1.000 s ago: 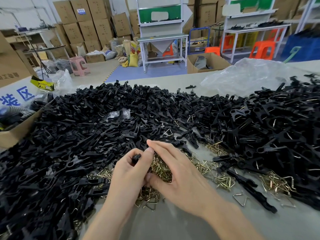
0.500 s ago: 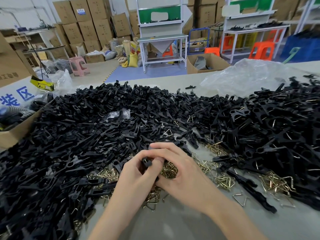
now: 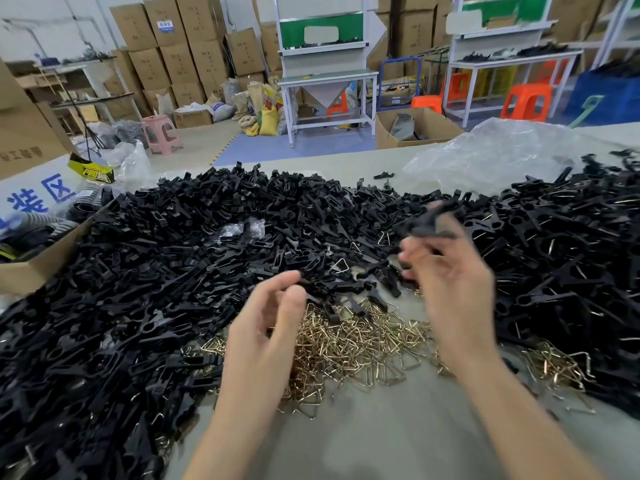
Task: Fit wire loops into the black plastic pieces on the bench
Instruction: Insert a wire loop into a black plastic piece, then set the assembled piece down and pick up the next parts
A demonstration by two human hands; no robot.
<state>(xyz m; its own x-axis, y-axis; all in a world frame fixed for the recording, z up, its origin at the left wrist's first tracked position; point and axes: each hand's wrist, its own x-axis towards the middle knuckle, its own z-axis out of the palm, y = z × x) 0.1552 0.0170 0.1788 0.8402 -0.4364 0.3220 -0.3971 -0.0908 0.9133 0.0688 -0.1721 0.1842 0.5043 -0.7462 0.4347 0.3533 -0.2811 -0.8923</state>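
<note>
A storeroom is seen behind, lined with stacked cartons [image 3: 180, 46], white workbenches [image 3: 329, 77] and orange stools [image 3: 526, 100]. The grey bench [image 3: 398, 438] is largely buried under heaped black plastic pieces [image 3: 173, 271], which are spread across its far half and both sides. A crumpled clear bag [image 3: 502, 157] is laid far right, an open cardboard box [image 3: 31, 271] at the left edge. Brass wire loops [image 3: 346, 341] are piled in the middle gap, partly hidden by both hands. The left hand [image 3: 263, 341] is loosely curled, with nothing seen in it. The right hand [image 3: 457, 289] is blurred; a single black piece [image 3: 427, 225] is seen at its fingertips, but a grip cannot be told.
</note>
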